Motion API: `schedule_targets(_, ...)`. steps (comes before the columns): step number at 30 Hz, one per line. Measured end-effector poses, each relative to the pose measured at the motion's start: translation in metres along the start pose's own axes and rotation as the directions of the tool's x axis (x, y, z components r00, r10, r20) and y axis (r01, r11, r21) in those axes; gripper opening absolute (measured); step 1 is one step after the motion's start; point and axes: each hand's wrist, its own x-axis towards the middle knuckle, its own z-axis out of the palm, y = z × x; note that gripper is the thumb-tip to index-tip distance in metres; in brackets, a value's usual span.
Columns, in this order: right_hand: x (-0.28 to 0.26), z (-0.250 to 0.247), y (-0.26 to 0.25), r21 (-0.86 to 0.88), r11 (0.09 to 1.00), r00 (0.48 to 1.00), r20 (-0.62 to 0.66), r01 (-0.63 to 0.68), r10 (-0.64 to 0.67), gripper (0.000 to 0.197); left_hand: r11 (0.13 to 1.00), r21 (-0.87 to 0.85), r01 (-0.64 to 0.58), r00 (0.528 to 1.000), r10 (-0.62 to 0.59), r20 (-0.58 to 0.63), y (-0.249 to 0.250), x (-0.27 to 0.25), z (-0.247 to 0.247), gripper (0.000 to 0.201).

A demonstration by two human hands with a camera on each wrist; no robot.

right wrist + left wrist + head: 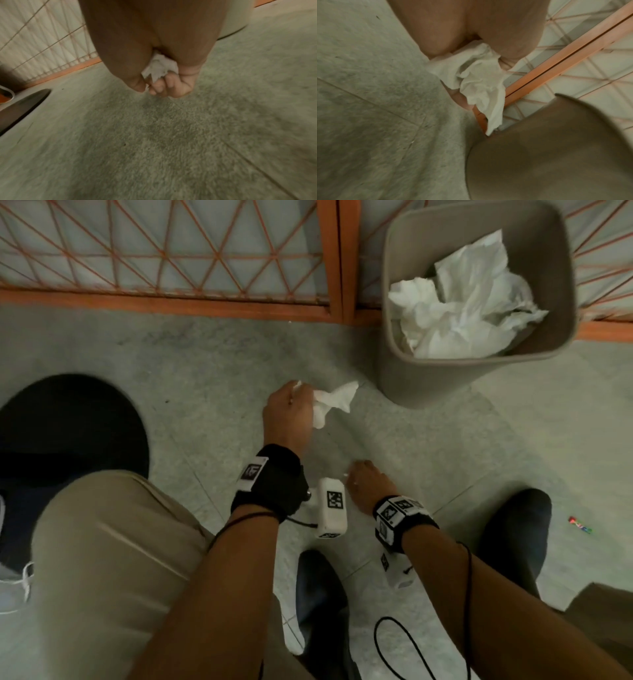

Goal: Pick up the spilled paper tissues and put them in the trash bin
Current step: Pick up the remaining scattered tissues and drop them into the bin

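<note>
My left hand (291,409) grips a crumpled white tissue (334,402) above the grey floor, left of and below the trash bin (397,371). In the left wrist view the same tissue (481,83) hangs from my curled fingers (464,101) beside the bin's wall (556,155). My right hand (364,484) is lower, fingers curled round a small wad of tissue (159,70); only a sliver of it shows in the head view. The beige bin holds several crumpled tissues (466,302).
An orange-framed lattice screen (171,251) stands behind the bin. A black round base (68,422) lies at the left. My knee (113,542) and dark shoes (513,542) are on the grey floor (513,422). A small coloured scrap (580,525) lies at the right.
</note>
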Motion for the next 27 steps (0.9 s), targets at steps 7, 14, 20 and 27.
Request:
schedule_targets(7, -0.029, -0.061, -0.023, 0.306, 0.946, 0.994, -0.055, 0.104, -0.092, 0.020, 0.965, -0.228, -0.131, 0.990, 0.140, 0.025, 0.070, -0.021, -0.025, 0.016)
schedule_targets(14, -0.074, -0.139, -0.076, 0.431, 0.855, 0.953, -0.208, 0.290, -0.219, 0.018, 0.894, -0.322, -0.312, 0.908, 0.381, 0.176, 0.144, -0.034, -0.019, 0.024)
schedule_targets(20, -0.100, -0.198, -0.062, 0.661, 0.671, 0.903, -0.429, 0.336, -0.030, 0.034, 0.857, -0.265, -0.441, 0.815, 0.507, 0.281, 0.185, -0.030, 0.014, 0.019)
schedule_targets(27, -0.096, -0.287, -0.042, 0.686, 0.591, 0.711, -0.657, 0.424, 0.252, 0.022, 0.894, -0.151, -0.422, 0.709, 0.429, 0.560, 0.201, -0.011, 0.075, 0.018)
